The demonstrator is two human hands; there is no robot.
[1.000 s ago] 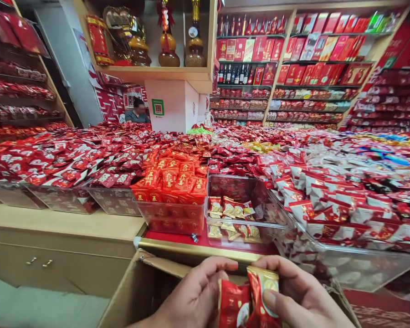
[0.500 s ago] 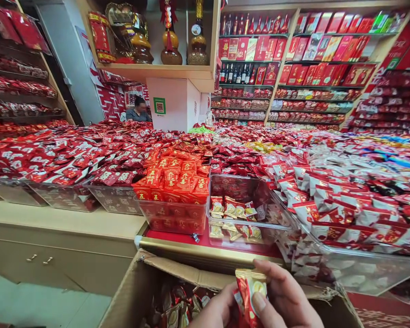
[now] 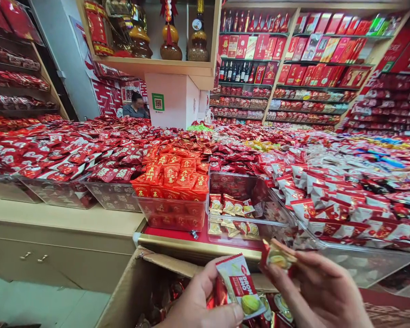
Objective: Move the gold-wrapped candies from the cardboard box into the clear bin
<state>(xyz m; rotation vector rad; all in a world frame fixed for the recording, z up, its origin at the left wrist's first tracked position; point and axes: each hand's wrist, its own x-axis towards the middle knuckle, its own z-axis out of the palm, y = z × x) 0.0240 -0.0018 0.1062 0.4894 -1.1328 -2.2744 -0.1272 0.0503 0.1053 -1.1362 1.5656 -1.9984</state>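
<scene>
My left hand (image 3: 205, 300) is closed on a wrapped candy (image 3: 241, 284) in a white and red packet with a green-yellow fruit picture; more red wrapper shows behind it. To its right, my right hand (image 3: 324, 291) pinches another wrapped candy (image 3: 276, 258), red and gold, between thumb and fingertips. Both hands are above an open cardboard box (image 3: 123, 282) holding many similar red and gold candies (image 3: 174, 294). Just beyond the box stands a clear plastic bin (image 3: 249, 225), with a few gold and red candies (image 3: 229, 207) stacked in rows at its front left.
Left of that bin, another bin (image 3: 172, 214) is heaped with orange-red packets. White and red packets (image 3: 348, 205) overflow a bin at right. A gold counter edge (image 3: 198, 244) runs behind the box. One person (image 3: 135, 107) is at the back, near a white pillar (image 3: 174, 102).
My hands have moved apart, the right one going right with one candy. The left now shows a white and red packet. The view has shifted slightly.
</scene>
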